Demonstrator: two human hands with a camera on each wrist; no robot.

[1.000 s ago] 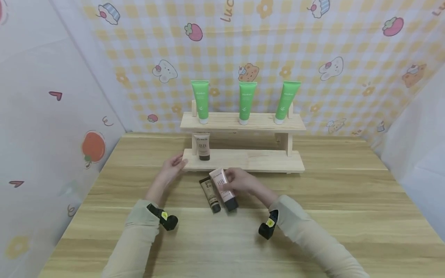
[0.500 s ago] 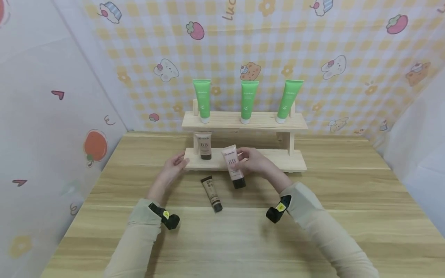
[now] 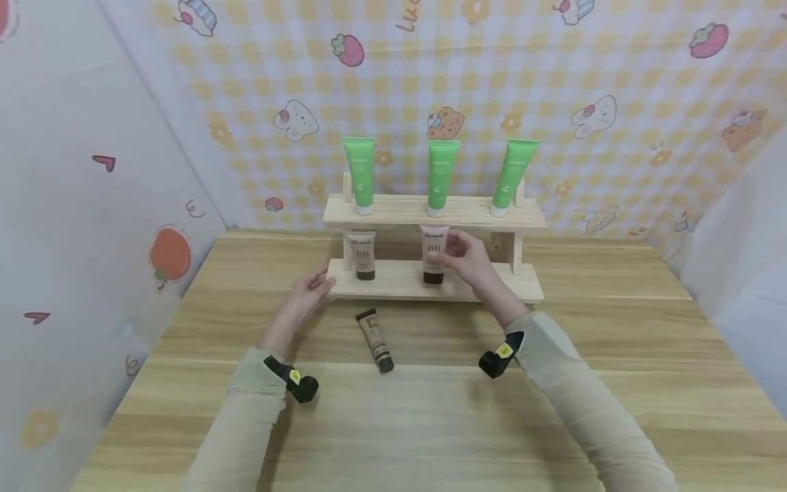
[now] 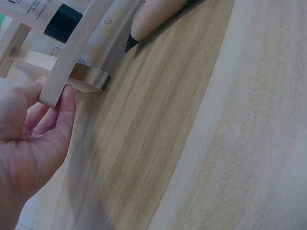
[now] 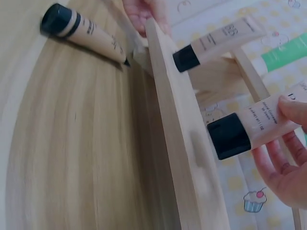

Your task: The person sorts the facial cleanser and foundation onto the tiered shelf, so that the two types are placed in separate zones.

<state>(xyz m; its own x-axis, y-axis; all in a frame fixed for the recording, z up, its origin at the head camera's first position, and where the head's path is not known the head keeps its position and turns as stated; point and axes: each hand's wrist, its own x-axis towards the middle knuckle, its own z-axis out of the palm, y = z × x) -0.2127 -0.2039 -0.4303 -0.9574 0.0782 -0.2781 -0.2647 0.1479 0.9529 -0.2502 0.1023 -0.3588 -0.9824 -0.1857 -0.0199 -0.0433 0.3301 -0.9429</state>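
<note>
My right hand point(image 3: 468, 258) pinches a pink BB cream tube point(image 3: 434, 254), which stands cap down at the middle of the lower shelf point(image 3: 393, 287). In the right wrist view its black cap point(image 5: 229, 136) is at the board's surface; whether it bears weight there I cannot tell. My left hand point(image 4: 38, 129) grips the left end of that board between thumb and fingers. Near that end a second BB cream tube point(image 3: 364, 255) stands upright on its cap. A tan tube with a dark cap point(image 3: 375, 340) lies on the table in front of the rack.
Three green tubes, left point(image 3: 361, 176), middle point(image 3: 441, 178) and right point(image 3: 514, 178), stand on the upper shelf point(image 3: 399, 213). The right one leans. A checked cloth point(image 3: 246, 82) hangs behind the wooden table point(image 3: 615, 328).
My right hand has lifted the BB cream tube from beside the tan tube and carried it back onto the lower shelf, turning it upright. The left hand keeps its grip on the shelf end.
</note>
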